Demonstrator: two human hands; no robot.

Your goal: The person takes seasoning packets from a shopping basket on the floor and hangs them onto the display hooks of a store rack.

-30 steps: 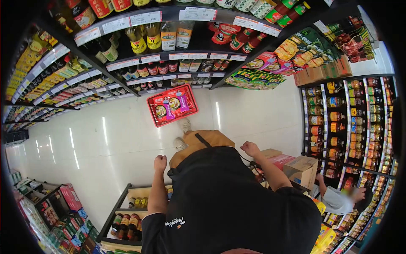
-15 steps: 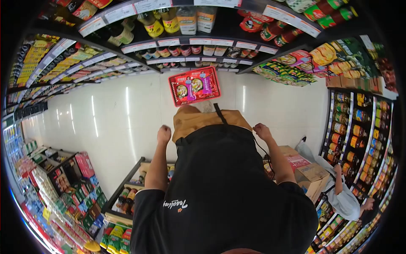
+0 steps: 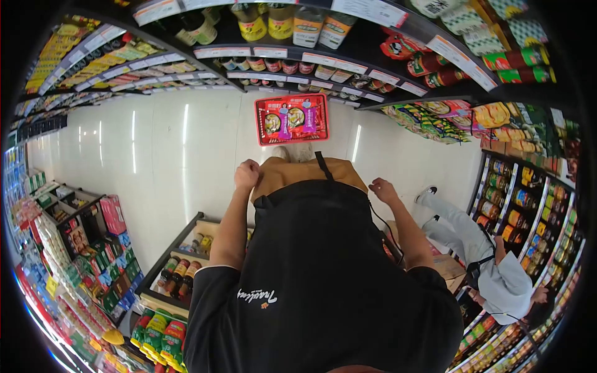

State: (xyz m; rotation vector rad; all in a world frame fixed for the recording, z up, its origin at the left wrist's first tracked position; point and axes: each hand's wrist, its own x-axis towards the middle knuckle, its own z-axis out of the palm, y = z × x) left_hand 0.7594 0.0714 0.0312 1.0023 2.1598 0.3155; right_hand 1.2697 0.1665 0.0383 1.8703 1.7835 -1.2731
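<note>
My left hand [image 3: 247, 174] hangs beside the left edge of my brown shorts [image 3: 305, 173], fingers curled in, with nothing visible in it. On the other side, my right hand [image 3: 382, 189] is loosely closed near the right edge of the shorts, also with nothing visible in it. A red shopping basket [image 3: 260, 127] stands on the floor in front of my shoes [image 3: 281, 152], apart from both hands. Inside it lie red and purple food packets [image 3: 297, 117], with pictures of bowls on them.
Ahead rises a shelf [image 3: 273, 52] of bottles and jars. Packets hang at the right, beside a rack of jars [image 3: 516, 205]. A person in light clothes [image 3: 497, 273] is at that rack. Cardboard boxes [image 3: 448, 266] lie behind my right arm; a wooden stand [image 3: 168, 298] holds bottles at my left.
The basket and front shelf appear shifted slightly right in view. My left hand has risen a little. The person at the right now shows more fully, legs spread apart.
</note>
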